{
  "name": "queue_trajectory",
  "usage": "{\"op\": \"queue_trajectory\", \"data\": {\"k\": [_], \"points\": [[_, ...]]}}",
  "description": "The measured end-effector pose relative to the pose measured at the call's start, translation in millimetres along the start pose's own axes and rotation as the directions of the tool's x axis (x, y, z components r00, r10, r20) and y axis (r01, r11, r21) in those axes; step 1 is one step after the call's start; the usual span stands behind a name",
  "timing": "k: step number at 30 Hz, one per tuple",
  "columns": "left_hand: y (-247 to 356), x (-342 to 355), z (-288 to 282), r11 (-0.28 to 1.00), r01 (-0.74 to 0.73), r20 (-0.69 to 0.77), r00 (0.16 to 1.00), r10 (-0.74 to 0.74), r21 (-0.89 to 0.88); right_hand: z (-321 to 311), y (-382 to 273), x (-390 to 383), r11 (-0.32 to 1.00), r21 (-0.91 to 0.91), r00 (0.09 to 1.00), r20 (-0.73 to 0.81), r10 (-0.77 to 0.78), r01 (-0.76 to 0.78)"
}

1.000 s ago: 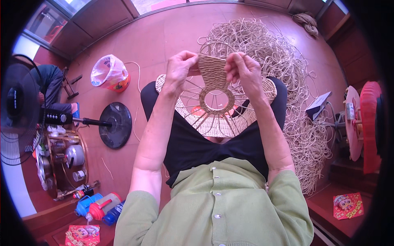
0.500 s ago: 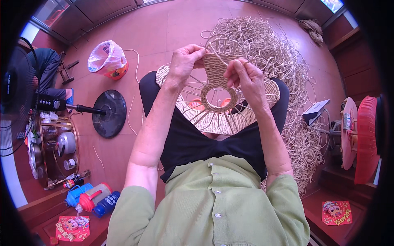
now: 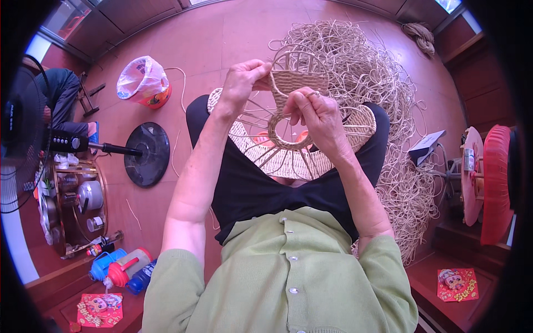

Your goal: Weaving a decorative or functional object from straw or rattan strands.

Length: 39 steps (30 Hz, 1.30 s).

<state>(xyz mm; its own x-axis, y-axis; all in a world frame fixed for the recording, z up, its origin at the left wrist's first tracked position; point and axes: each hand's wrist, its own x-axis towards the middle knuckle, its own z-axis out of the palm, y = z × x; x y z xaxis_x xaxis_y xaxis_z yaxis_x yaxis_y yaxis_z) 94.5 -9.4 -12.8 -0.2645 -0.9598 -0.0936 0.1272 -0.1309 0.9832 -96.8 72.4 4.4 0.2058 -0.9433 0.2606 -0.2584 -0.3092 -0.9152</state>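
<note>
Over my lap is a wicker piece of twisted tan cord, with a woven panel [image 3: 302, 82], looped cords above it and a round woven ring [image 3: 291, 146] below. Thin spokes run from the ring across a wide curved woven band [image 3: 283, 168] lying between my thighs. My left hand [image 3: 242, 83] pinches the panel's upper left edge between thumb and fingers. In front of the panel's lower part, my right hand [image 3: 319, 114] has its fingers closed on a strand of cord [image 3: 275, 89] that comes down from that edge. Its fingertips partly hide the weave.
A big heap of loose cord [image 3: 355, 61] covers the floor ahead and right. To the left stand a lined bin [image 3: 145, 83] and a fan's round black base [image 3: 147, 154]. Bottles [image 3: 125, 266] sit lower left; a red fan [image 3: 497, 183] is far right. Another person's leg [image 3: 61, 100] shows far left.
My right hand has moved left across the front of the panel, bringing the strand with it. My left hand and the wicker piece have shifted slightly left, and the panel has turned a little.
</note>
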Motion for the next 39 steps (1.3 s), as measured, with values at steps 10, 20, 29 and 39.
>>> {"op": "queue_trajectory", "data": {"k": [10, 20, 29, 39], "points": [[6, -5, -15, 0.955, -0.027, 0.101, 0.993, 0.059, -0.294, -20, 20, 9, 0.913, 0.38, 0.98, -0.064, 0.186, -0.148], [-5, 4, 0, 0.986, -0.162, 0.035, 0.986, 0.16, 0.033, -23, 28, 16, 0.916, 0.374, 0.977, -0.092, 0.192, -0.145], [-5, 1, -5, 0.973, -0.229, 0.118, 0.967, 0.224, 0.029, -23, 28, 15, 0.909, 0.393, 0.979, -0.086, 0.185, -0.137], [0, -10, 3, 0.957, -0.289, 0.089, 0.954, 0.287, 0.009, -19, 24, -19, 0.979, 0.114, 0.985, -0.025, 0.172, -0.168]]}}
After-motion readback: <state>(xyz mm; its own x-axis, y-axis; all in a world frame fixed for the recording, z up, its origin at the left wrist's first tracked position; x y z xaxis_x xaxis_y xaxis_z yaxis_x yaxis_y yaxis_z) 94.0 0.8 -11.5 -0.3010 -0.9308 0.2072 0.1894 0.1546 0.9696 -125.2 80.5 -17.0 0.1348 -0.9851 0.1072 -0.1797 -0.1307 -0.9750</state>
